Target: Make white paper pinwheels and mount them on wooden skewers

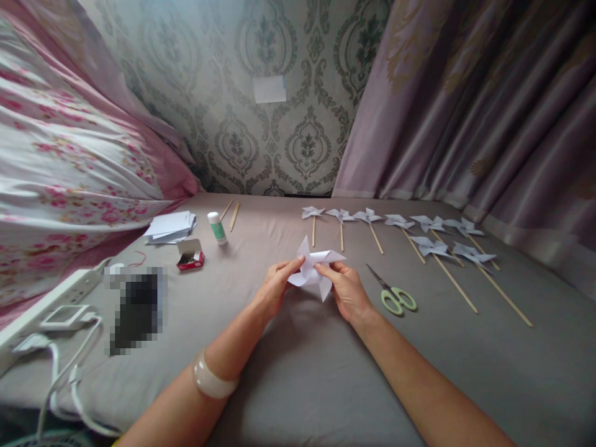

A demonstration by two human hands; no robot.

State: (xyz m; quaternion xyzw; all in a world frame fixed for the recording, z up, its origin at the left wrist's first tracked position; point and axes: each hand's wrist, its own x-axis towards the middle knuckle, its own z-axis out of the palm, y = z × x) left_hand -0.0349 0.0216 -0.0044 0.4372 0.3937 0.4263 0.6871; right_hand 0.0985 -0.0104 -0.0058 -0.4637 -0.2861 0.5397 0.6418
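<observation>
A white paper pinwheel (311, 270) with folded, pointed blades is held up between both hands, above the grey cloth surface. My left hand (275, 284) grips its left side, thumb on the front of the paper. From the right, my right hand (345, 287) pinches it with the thumb near the centre. No stick shows on this pinwheel; its back is hidden. Just right of my right hand lie scissors (391, 293) with pale green handles, blades pointing away to the left. A small red box (190, 261) of tiny metal pieces sits open to the left.
Several finished pinwheels on wooden sticks (454, 282) lie in rows at the back right. Toward the back left are a glue stick (216, 228), a stack of paper (170, 227) and loose sticks (234, 216). A power strip (56, 304) with white cables runs along the left edge.
</observation>
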